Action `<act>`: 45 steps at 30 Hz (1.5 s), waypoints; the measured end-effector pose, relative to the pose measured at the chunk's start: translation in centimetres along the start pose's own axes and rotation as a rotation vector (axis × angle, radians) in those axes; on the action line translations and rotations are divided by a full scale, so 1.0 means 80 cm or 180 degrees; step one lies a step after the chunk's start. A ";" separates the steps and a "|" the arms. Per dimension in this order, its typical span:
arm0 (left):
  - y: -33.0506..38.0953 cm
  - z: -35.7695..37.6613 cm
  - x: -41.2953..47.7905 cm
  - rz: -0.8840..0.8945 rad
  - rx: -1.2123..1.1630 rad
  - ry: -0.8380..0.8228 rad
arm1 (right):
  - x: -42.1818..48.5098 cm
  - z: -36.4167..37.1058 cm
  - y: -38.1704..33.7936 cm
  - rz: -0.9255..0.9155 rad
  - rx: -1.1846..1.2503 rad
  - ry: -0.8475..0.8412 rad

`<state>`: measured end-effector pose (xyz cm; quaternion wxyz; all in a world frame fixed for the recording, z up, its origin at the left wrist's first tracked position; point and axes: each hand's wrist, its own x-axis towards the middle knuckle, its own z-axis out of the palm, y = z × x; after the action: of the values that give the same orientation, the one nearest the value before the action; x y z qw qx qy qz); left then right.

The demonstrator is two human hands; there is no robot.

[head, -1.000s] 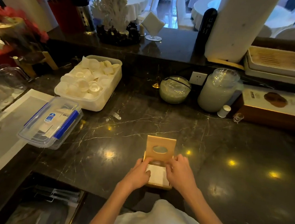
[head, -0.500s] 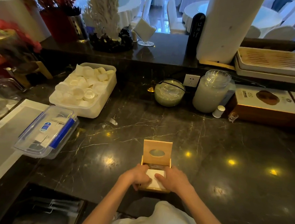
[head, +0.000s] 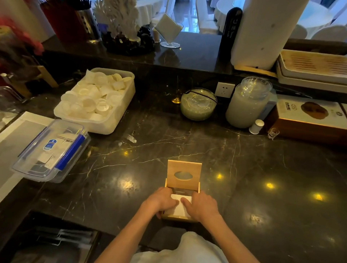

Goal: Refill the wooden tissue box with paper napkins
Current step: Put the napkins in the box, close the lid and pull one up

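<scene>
The wooden tissue box sits near the front edge of the dark marble counter. Its lid, with an oval slot, stands upright at the far side. A white stack of paper napkins lies inside the box. My left hand rests on the napkins' left part, fingers curled down onto them. On the right part lies my right hand, its thumb pointing left across the stack. Both hands hide most of the box walls.
A clear container with a blue-clipped lid overhangs the counter's left edge. Behind it stands a white tub of small cups. A glass bowl, a big jar and a brown carton line the back.
Both hands have moved from the box's sides onto the top of the napkins and are pressing them down into the box. The lid has stayed upright.
</scene>
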<state>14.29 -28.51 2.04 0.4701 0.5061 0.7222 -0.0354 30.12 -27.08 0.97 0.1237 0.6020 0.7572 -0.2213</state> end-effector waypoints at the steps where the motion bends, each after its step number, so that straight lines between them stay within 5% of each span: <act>1: -0.001 0.000 -0.001 0.0030 0.0022 0.0000 | 0.000 0.001 0.000 0.0011 -0.0015 0.0018; 11: -0.003 -0.007 -0.002 0.0099 0.0225 -0.0325 | 0.002 -0.002 -0.001 0.0022 -0.0068 -0.0182; 31: -0.011 -0.014 -0.024 0.0528 0.0284 -0.0152 | -0.017 -0.022 0.012 -0.0232 0.0740 -0.0814; 38: -0.037 0.006 -0.061 0.0847 -0.1673 0.0393 | -0.065 -0.033 0.028 -0.0169 0.2172 -0.0668; 45: -0.035 0.017 -0.073 0.0933 -0.2290 0.0262 | -0.064 -0.002 0.017 -0.0189 0.1660 -0.1062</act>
<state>13.34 -34.68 4.28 0.5882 0.4077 0.6269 0.3080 32.74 -31.15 3.18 0.0812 0.5463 0.6614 -0.5074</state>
